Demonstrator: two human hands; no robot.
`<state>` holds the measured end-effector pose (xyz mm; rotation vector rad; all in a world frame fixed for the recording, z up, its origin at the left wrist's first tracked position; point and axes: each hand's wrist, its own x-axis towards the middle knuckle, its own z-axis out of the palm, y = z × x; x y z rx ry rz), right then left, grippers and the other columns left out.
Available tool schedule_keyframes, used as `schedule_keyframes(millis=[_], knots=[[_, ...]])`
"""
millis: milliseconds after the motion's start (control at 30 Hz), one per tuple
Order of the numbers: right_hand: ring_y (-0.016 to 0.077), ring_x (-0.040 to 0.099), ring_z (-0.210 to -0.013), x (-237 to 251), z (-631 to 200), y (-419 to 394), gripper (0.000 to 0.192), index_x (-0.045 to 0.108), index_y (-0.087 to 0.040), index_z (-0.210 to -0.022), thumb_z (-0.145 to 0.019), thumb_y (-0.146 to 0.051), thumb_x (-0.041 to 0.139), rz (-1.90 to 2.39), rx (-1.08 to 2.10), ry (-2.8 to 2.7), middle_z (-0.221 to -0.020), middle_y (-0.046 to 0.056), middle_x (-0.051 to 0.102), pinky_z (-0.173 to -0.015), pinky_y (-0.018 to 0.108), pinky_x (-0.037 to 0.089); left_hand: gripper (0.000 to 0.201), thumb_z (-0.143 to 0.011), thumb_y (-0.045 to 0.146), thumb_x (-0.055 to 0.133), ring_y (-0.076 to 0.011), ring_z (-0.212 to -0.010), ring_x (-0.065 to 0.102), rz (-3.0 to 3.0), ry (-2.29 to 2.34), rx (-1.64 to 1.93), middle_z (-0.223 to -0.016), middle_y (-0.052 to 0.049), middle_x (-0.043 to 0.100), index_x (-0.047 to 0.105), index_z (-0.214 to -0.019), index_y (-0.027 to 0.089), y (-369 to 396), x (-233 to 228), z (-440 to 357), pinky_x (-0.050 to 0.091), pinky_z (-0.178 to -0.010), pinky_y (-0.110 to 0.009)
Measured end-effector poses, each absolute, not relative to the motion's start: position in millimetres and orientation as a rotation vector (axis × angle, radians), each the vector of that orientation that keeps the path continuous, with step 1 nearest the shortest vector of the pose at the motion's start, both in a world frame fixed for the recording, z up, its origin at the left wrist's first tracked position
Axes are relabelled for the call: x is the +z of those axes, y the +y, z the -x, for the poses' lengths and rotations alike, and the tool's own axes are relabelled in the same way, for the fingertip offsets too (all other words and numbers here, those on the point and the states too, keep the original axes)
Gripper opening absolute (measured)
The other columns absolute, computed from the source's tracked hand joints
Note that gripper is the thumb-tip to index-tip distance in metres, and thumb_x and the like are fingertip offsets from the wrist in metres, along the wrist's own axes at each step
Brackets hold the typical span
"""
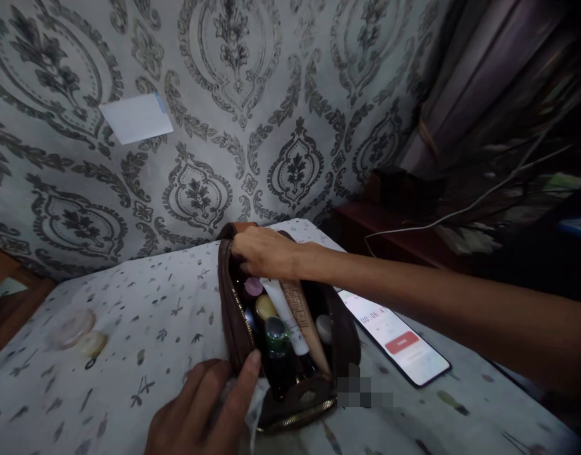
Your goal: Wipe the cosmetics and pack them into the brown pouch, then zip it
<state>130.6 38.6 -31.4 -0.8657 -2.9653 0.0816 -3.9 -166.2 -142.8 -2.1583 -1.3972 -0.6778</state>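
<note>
A brown zippered pouch (233, 335) lies unzipped on the patterned sheet. My right hand (264, 251) reaches into its far end with fingers curled; whatever they hold is hidden. Among the contents are a white tube (285, 316), a tan tube with small print (304, 322), a green-glass bottle with a dark cap (276, 335), a yellow lid (266, 308) and a pink cap (253, 287). My left hand (203, 404) rests at the near left side, fingers apart, index fingertip against the rim. Whitish crumpled material (256, 404) shows beside it, its kind unclear.
Right of the pouch lies a phone (399, 341) with a lit timer. Round pale containers (75, 328) sit at the left on the sheet (158, 316). Behind rises a patterned wall (252, 126) with a white paper (137, 119). A white cable (437, 222) crosses the right side.
</note>
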Motion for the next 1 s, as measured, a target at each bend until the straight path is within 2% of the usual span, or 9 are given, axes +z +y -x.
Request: schedule_keyframes(millis=[200,300,467,500,567,700,833,900,1000], knots=[[0.0119,0.053,-0.064,-18.1,-149.8,31.9,0.021,0.072,-0.016,-0.077,-0.086,-0.011,0.055,0.879,0.228,-2.71,-0.067,-0.001,0.064,-0.059,0.024,0.033,0.076,-0.089,0.003,0.04,-0.0144,-0.083,0.068,2.202,-1.459,-0.629,-0.101,-0.006,0.068,0.026,-0.157,0.032,-170.4,-137.4,3.7,0.051,-0.056,-0.016],[0.0109,0.049,-0.058,-12.4,-163.1,13.4,0.025,0.07,-0.016,-0.072,-0.091,-0.016,0.055,0.896,0.323,-2.552,-0.059,-0.003,0.059,-0.057,0.024,0.033,0.077,-0.088,0.003,0.04,-0.0154,-0.093,0.069,2.246,-1.507,-0.648,-0.113,-0.008,0.067,0.026,-0.157,0.034,-177.6,-138.5,7.6,0.054,-0.063,-0.018],[0.0117,0.048,-0.051,-29.1,-183.2,-34.8,0.034,0.065,-0.018,-0.067,-0.097,-0.03,0.053,0.77,0.406,-2.426,-0.053,-0.004,0.053,-0.053,0.025,0.033,0.07,-0.087,0.004,0.042,-0.0173,-0.109,0.066,2.365,-1.649,-0.762,-0.123,-0.011,0.064,0.033,-0.153,0.025,-197.6,-142.0,16.3,0.057,-0.077,-0.02],[0.0111,0.045,-0.048,-35.2,-186.0,-46.2,0.039,0.06,-0.019,-0.062,-0.098,-0.032,0.052,0.689,0.362,-2.416,-0.05,-0.004,0.049,-0.051,0.025,0.031,0.066,-0.087,0.003,0.042,-0.0172,-0.108,0.067,2.371,-1.694,-0.783,-0.122,-0.011,0.064,0.037,-0.15,0.023,-202.4,-142.8,17.8,0.057,-0.078,-0.021],[0.0105,0.046,-0.048,-48.3,-189.3,-69.6,0.041,0.056,-0.019,-0.06,-0.099,-0.03,0.051,0.506,0.302,-2.438,-0.052,-0.003,0.051,-0.051,0.026,0.031,0.057,-0.087,0.003,0.04,-0.0177,-0.102,0.069,2.355,-1.805,-0.813,-0.117,-0.011,0.066,0.046,-0.141,0.021,-212.2,-145.4,21.4,0.057,-0.079,-0.023],[0.0115,0.056,-0.053,-74.5,-182.4,-113.8,0.037,0.061,-0.019,-0.07,-0.103,-0.026,0.045,0.237,0.37,-2.415,-0.059,-0.001,0.06,-0.056,0.026,0.038,0.04,-0.089,0.006,0.04,-0.0191,-0.086,0.071,2.35,-1.999,-0.798,-0.107,-0.01,0.071,0.054,-0.125,0.018,-229.4,-155.7,38.8,0.056,-0.074,-0.027],[0.0103,0.055,-0.049,-105.6,-157.3,-150.8,0.037,0.06,-0.019,-0.069,-0.102,-0.023,0.044,0.137,0.54,-2.474,-0.055,-0.002,0.057,-0.052,0.024,0.036,0.019,-0.096,0.017,0.04,-0.0193,-0.073,0.068,2.181,-2.283,-0.688,-0.086,-0.006,0.07,0.058,-0.101,0.018,-244.7,-162.1,65.4,0.049,-0.063,-0.026],[0.0099,0.055,-0.049,-122.6,-141.7,-164.5,0.041,0.057,-0.018,-0.064,-0.102,-0.027,0.044,0.167,0.669,-2.472,-0.054,-0.002,0.056,-0.052,0.023,0.034,0.02,-0.099,0.027,0.04,-0.0198,-0.07,0.067,2.043,-2.405,-0.615,-0.078,-0.005,0.069,0.057,-0.092,0.019,-251.5,-161.0,78.0,0.046,-0.062,-0.027],[0.0097,0.051,-0.048,-144.0,-118.5,-179.2,0.045,0.052,-0.018,-0.059,-0.1,-0.034,0.045,0.325,1.038,-2.475,-0.051,-0.002,0.054,-0.051,0.023,0.032,0.032,-0.102,0.039,0.035,-0.0201,-0.067,0.066,1.883,-2.516,-0.527,-0.071,-0.003,0.066,0.056,-0.087,0.021,-257.8,-158.0,99.7,0.044,-0.063,-0.027]])
